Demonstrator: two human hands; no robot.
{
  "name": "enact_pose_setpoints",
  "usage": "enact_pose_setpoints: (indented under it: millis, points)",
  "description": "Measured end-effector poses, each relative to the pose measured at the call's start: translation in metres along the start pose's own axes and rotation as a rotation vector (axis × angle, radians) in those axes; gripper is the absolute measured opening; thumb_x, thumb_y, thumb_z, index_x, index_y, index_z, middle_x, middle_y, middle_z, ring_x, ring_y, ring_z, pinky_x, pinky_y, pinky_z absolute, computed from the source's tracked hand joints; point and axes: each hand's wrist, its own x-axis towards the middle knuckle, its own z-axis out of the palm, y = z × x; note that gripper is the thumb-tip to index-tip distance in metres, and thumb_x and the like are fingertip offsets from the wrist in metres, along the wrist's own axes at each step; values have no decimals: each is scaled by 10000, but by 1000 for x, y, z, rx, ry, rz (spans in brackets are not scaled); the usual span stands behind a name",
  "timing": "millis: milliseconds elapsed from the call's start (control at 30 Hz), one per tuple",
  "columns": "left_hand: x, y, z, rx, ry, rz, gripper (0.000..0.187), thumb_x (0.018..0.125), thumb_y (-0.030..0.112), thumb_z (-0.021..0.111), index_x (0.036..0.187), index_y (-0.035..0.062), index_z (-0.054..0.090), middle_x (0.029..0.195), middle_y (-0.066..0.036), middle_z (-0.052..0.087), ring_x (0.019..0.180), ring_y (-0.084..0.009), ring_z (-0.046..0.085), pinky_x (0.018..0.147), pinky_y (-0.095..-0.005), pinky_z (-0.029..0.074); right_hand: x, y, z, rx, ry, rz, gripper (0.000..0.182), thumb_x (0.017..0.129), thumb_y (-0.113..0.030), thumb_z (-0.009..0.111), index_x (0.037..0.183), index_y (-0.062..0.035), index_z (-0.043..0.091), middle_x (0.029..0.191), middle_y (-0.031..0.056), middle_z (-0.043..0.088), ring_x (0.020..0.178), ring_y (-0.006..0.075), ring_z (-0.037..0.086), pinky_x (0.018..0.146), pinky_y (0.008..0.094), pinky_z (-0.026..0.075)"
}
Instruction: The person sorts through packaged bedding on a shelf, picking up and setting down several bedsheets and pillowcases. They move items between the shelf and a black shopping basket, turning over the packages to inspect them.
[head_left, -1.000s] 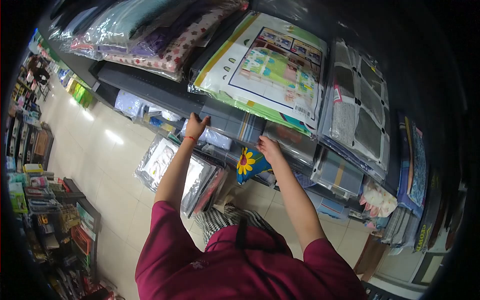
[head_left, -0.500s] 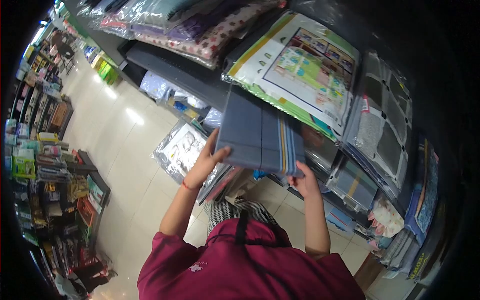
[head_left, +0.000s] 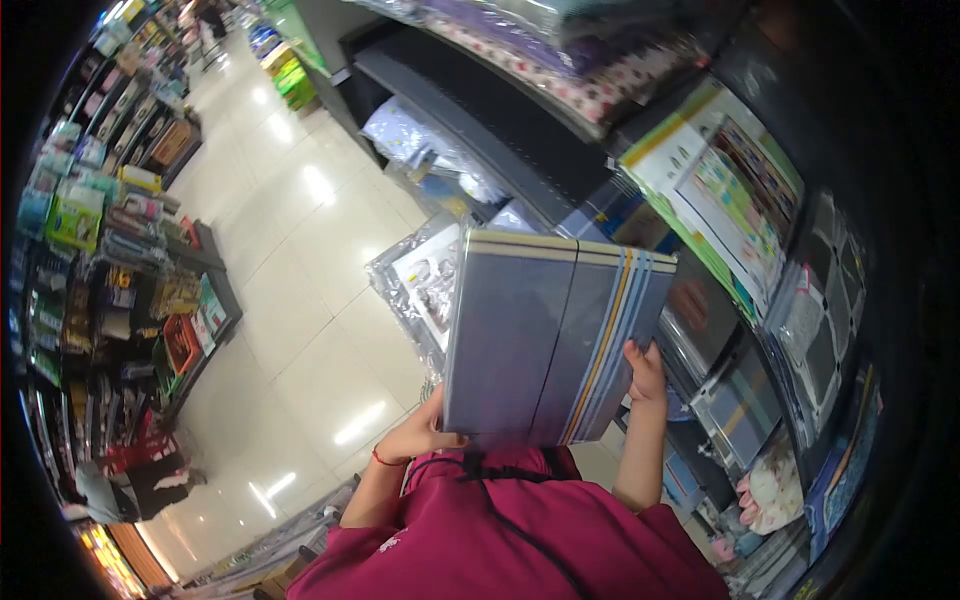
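A flat grey-blue pack of folded fabric (head_left: 510, 340), striped in yellow and light blue along its right side, is held up in front of my chest. My left hand (head_left: 418, 432) grips its lower left corner, thumb on the front face. At the right edge, my right hand (head_left: 646, 372) has its thumb on the near side; its other fingers are largely hidden behind the pack. The far edge of the pack shows pale folded layers. Behind its upper left corner lies a clear-wrapped pack with a picture card (head_left: 428, 280).
To the right, a dark shelf (head_left: 500, 130) holds wrapped textiles, among them a green-edged pack (head_left: 715, 190) and a grey checked pack (head_left: 815, 310). Across the tiled aisle (head_left: 290, 230) stand racks of small goods (head_left: 90, 250). A person (head_left: 207, 20) is far down the aisle.
The fabric pack has come out from beneath the green-edged pack and is now tilted up nearer my body, showing its whole front. Both hands keep hold of it. My view has turned.
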Motion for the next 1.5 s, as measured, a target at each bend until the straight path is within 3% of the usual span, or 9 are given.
enact_pose_setpoints:
  millis: [100, 400, 500, 600, 733, 833, 1200, 1367, 1500]
  points:
    - [-16, 11, -18, 97, 102, -19, 569, 705, 105, 640, 1188, -10, 362, 1125, -96, 454, 1031, -169, 420, 882, -290, 337, 6, 10, 32, -25, -123, -49, 671, 654, -338, 720, 1129, 15, 403, 1059, 53, 494, 967, 161, 469, 839, 287, 358]
    - [-49, 40, -86, 108, 241, 100, 378, 743, 182, 624, 1029, -35, 505, 835, -67, 571, 719, -134, 530, 686, -253, 439, 19, 18, 126, -88, -175, -106, 679, 634, -342, 731, 1115, 9, 405, 1043, 48, 494, 959, 157, 464, 839, 282, 353]
    - [-56, 51, -108, 89, 221, 43, 332, 754, 172, 612, 1016, -12, 524, 831, -69, 579, 737, -130, 543, 697, -257, 442, 23, 24, 152, -108, -124, -103, 530, 742, -245, 643, 1141, -8, 388, 1061, 65, 489, 986, 164, 456, 859, 282, 344]
    - [-59, 71, -120, 324, 144, 179, 383, 698, 62, 600, 1071, 39, 512, 958, -100, 574, 880, -174, 549, 750, -287, 439, 24, 32, 191, -278, -23, -128, 392, 847, -81, 471, 1214, -50, 336, 1104, 91, 465, 1034, 173, 436, 901, 281, 314]
    - [-43, 87, -126, 1155, 331, 593, 644, 527, 4, 553, 1156, 120, 471, 1198, -105, 454, 1044, -248, 483, 793, -321, 440, 7, 57, 204, -566, 142, -167, 490, 835, -155, 483, 1269, -68, 275, 1191, 112, 414, 1088, 209, 409, 943, 306, 290]
    - [-33, 90, -142, 1293, 302, 693, 616, 500, 13, 572, 1104, 122, 518, 1161, -92, 493, 1033, -233, 504, 774, -307, 453, -3, 70, 213, -576, 203, -222, 512, 823, -193, 488, 1270, -65, 273, 1201, 117, 404, 1097, 215, 402, 946, 316, 290]
    - [-31, 96, -131, 1512, 240, 779, 397, 752, 145, 447, 1147, 158, 481, 1182, -88, 472, 1072, -218, 468, 815, -297, 393, -10, 88, 229, -492, 286, -325, 616, 781, -331, 504, 1275, -50, 267, 1237, 134, 369, 1129, 236, 377, 957, 353, 289]
    - [-33, 90, -124, 1623, 213, 870, 344, 804, 179, 400, 1132, 221, 496, 1177, -33, 491, 1066, -178, 479, 853, -268, 350, -16, 92, 228, -379, 267, -370, 671, 761, -394, 511, 1277, -44, 263, 1253, 142, 354, 1144, 246, 365, 962, 369, 289]
    - [-35, 81, -134, 1657, 103, 985, 349, 805, 204, 407, 1144, 233, 484, 1174, -16, 493, 1070, -165, 474, 853, -261, 345, -22, 85, 221, -45, 159, -482, 717, 746, -445, 517, 1279, -39, 261, 1266, 149, 341, 1155, 253, 356, 966, 382, 289]
